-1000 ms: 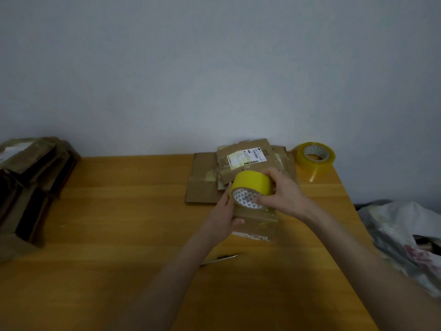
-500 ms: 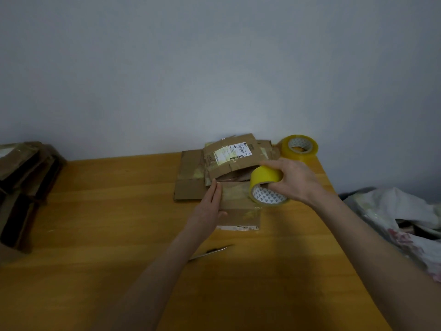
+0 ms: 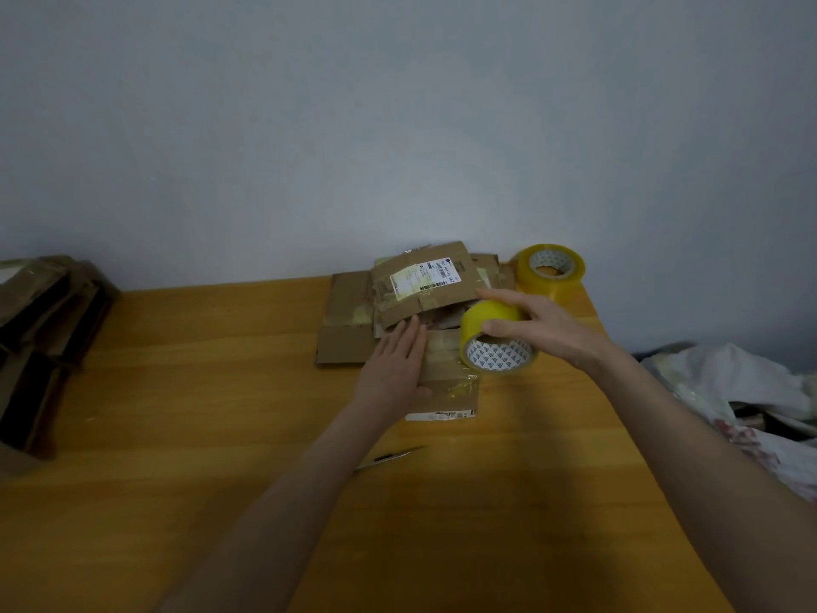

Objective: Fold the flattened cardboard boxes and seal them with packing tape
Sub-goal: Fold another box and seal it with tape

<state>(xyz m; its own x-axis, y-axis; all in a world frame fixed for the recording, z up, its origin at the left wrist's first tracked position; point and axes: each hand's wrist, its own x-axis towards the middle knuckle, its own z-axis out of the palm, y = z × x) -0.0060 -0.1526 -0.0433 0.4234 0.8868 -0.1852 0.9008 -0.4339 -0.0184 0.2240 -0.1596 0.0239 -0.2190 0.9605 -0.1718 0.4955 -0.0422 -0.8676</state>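
Observation:
A small folded cardboard box (image 3: 446, 387) sits on the wooden table (image 3: 221, 413), with shiny tape across its top. My left hand (image 3: 393, 367) lies flat on the box's left side, fingers straight. My right hand (image 3: 537, 325) grips a yellow roll of packing tape (image 3: 493, 336) from above, just off the box's right edge. Behind the box lies a pile of flattened cardboard boxes (image 3: 389, 303), the top one bearing a white shipping label (image 3: 422, 276).
A second tape roll (image 3: 550, 269) stands at the table's far right corner. A thin blade (image 3: 389, 457) lies near my left forearm. Folded boxes (image 3: 40, 334) are stacked at the left edge. Crumpled cloth (image 3: 742, 391) sits beyond the right edge.
My right hand has carried the tape roll from above the box to its right side. My left hand went from touching the roll to lying flat on the box.

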